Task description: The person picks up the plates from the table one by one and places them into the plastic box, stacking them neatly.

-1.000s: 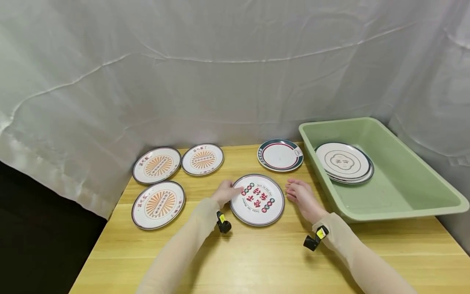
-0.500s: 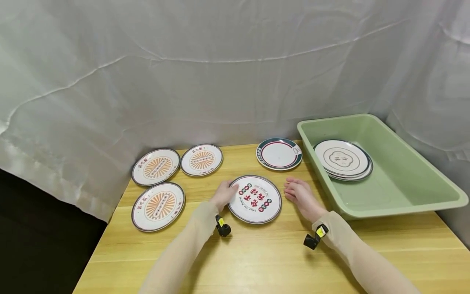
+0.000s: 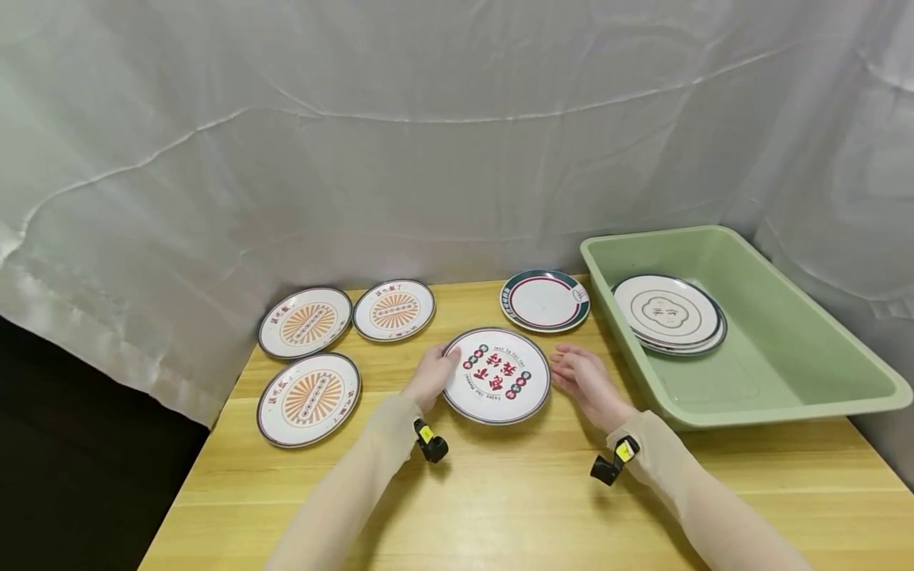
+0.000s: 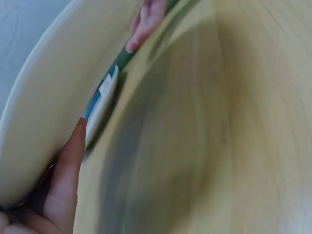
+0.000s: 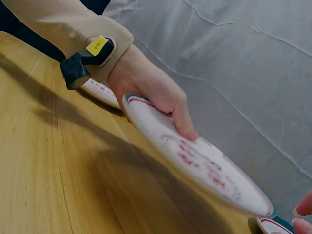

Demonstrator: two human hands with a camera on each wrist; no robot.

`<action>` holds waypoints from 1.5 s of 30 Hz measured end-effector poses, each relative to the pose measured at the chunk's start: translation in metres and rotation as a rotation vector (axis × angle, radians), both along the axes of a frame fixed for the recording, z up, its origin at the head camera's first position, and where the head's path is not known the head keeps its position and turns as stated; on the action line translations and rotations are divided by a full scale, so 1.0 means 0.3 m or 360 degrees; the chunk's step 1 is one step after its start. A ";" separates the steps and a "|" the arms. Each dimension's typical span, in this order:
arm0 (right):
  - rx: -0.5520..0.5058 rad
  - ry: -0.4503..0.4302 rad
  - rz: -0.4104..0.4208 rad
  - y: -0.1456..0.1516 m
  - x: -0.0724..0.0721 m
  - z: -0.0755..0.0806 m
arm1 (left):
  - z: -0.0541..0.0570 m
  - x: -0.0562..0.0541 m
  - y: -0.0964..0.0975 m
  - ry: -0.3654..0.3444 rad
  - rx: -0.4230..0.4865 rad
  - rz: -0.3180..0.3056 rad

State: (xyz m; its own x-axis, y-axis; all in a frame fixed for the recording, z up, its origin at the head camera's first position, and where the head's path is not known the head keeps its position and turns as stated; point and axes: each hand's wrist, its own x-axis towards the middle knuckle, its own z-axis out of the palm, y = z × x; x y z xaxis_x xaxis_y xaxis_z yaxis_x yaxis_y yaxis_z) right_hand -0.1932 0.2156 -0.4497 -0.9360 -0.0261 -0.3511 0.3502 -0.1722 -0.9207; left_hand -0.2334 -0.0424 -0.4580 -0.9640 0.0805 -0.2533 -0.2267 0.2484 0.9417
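Observation:
My left hand [image 3: 431, 376] grips the left rim of a white plate [image 3: 497, 377] with red characters and a dark rim. In the right wrist view its thumb [image 5: 184, 119] lies over the top of the plate. The left wrist view shows the pale underside [image 4: 53, 83] raised off the wooden table, with fingers beneath and a shadow below. By the plate's right edge is my right hand [image 3: 589, 386], relaxed and holding nothing. Its fingers [image 5: 304, 209] appear apart from the rim in the right wrist view.
Three plates with orange sunburst prints [image 3: 309, 399] lie at the left. Behind the lifted plate is a green-rimmed plate [image 3: 545, 300]. On the right, a green basin [image 3: 774, 392] holds several stacked plates [image 3: 666, 311]. A grey curtain [image 3: 428, 174] hangs behind the table [image 3: 500, 507].
My left hand has raised the red-lettered plate off the table, and the plate's near edge has tipped up a little. The right hand has stayed nearly where it was.

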 end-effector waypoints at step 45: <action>-0.0692 0.0086 -0.0205 -0.074 0.000 0.090 | 0.090 0.058 0.121 0.0136 0.0312 0.0205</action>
State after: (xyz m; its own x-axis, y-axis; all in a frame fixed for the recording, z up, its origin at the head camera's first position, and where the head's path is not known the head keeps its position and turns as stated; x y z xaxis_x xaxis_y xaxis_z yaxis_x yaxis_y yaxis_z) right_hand -0.1931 0.1934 -0.4227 -0.9580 -0.0425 -0.2836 0.2538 -0.5855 -0.7699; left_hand -0.2159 -0.0061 -0.4311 -0.9868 -0.0050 -0.1621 -0.1622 0.0330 0.9862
